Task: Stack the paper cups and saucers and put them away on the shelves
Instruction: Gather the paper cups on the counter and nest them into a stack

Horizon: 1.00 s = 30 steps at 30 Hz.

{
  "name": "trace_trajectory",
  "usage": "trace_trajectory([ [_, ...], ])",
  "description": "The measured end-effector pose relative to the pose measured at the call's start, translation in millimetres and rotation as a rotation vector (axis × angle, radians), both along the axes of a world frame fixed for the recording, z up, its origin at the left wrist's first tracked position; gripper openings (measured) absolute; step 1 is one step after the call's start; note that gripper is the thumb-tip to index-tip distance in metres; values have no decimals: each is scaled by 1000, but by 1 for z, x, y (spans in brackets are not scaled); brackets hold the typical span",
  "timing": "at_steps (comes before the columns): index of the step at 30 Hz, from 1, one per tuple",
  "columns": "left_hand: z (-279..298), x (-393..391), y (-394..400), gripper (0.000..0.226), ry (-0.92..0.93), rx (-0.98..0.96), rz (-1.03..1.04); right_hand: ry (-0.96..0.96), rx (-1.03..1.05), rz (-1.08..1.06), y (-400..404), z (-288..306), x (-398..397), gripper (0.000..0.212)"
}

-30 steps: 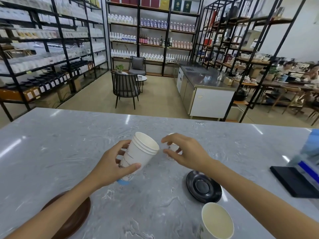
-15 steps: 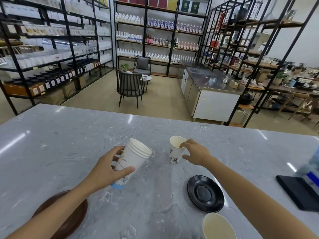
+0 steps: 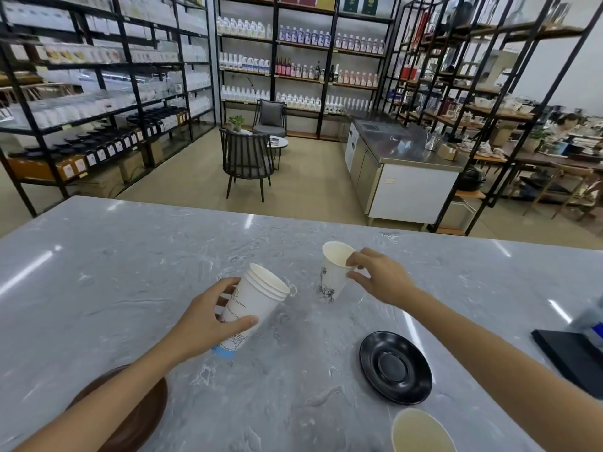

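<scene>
Cups first, nearest the camera: one cup [image 3: 421, 430] stands upright at the table's near edge, mouth up, nothing visible inside, well below and right of both grips. Just beyond it lies a black saucer [image 3: 395, 367], flat and bare, below the right forearm. A brown saucer [image 3: 137, 415] lies flat at the near left, partly hidden under the left forearm.

The stack [image 3: 251, 313] of nested cups sits in the left hand [image 3: 208, 321]. Several rims show at its top, one inside another; the innermost cup looks empty. The thumb presses the near side of the wall and the fingers wrap the far side, so the hand is closed around the stack at mid-height. The stack's long axis tilts, mouth pointing up and to the right, blue base down and toward the wrist, just above the table [image 3: 130, 262] or touching it; I cannot tell which.

Just right of that grip and slightly farther off, a single cup [image 3: 332, 272] is pinched at its rim by the right hand [image 3: 380, 278], thumb and fingertips on the near-right lip. It leans a little, mouth up and tipped left toward the stack, apparently empty. Whether its base rests on the table is unclear.

A dark pad [image 3: 567, 353] lies at the right edge.
</scene>
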State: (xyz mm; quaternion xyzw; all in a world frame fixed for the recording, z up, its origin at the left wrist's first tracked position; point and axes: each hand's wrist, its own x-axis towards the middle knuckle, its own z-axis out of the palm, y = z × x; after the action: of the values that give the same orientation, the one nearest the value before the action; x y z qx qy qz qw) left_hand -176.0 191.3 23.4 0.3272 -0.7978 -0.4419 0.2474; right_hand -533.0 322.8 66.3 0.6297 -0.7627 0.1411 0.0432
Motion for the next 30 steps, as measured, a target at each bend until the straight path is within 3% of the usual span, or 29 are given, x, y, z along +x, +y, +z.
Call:
trace_trajectory([
  [8, 5, -8, 1, 72, -30, 8, -51, -121, -328, 112, 41, 80, 24, 17],
  [12, 13, -14, 7, 69, -17, 15, -97, -207, -394, 149, 58, 99, 42, 18],
  [30, 32, -31, 40, 72, 72, 5, -219, -424, -289, 216, 89, 45, 95, 23],
])
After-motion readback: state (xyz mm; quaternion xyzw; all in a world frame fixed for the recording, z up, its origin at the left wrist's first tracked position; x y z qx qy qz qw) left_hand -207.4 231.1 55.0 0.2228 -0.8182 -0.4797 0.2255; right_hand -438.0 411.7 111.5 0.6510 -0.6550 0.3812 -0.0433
